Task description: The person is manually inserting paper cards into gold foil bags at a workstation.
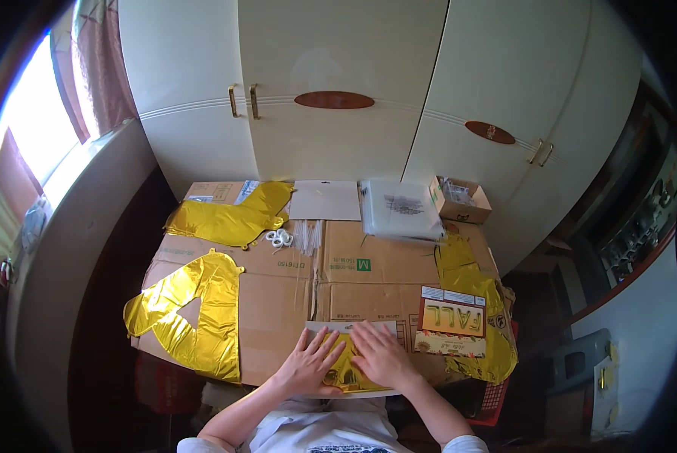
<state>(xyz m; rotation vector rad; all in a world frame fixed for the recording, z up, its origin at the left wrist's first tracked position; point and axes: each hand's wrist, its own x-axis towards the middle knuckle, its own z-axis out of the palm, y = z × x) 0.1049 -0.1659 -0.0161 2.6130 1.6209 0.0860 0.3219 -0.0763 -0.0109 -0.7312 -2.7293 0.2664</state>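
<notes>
My left hand (308, 365) and my right hand (385, 358) both lie flat with fingers stretched out. Under them is a folded gold foil balloon (347, 377), resting on a pale card (384, 328) at the near edge of the cardboard-covered table. Much of the foil is hidden by my palms. Close to my right hand lies a printed card (450, 343) picturing gold letter balloons. A flat gold foil balloon (219, 325) with a triangular hole is spread out to the left. More gold foil (498, 356) hangs over the right edge.
Another gold foil balloon (240, 217) sits at the back left. Beside it are white ribbon rolls (280, 238) and clear straws (307, 237). Farther back are a grey card (325, 201), a stack of clear plastic bags (400, 215) and a small cardboard box (467, 212). Cabinets (338, 143) stand behind.
</notes>
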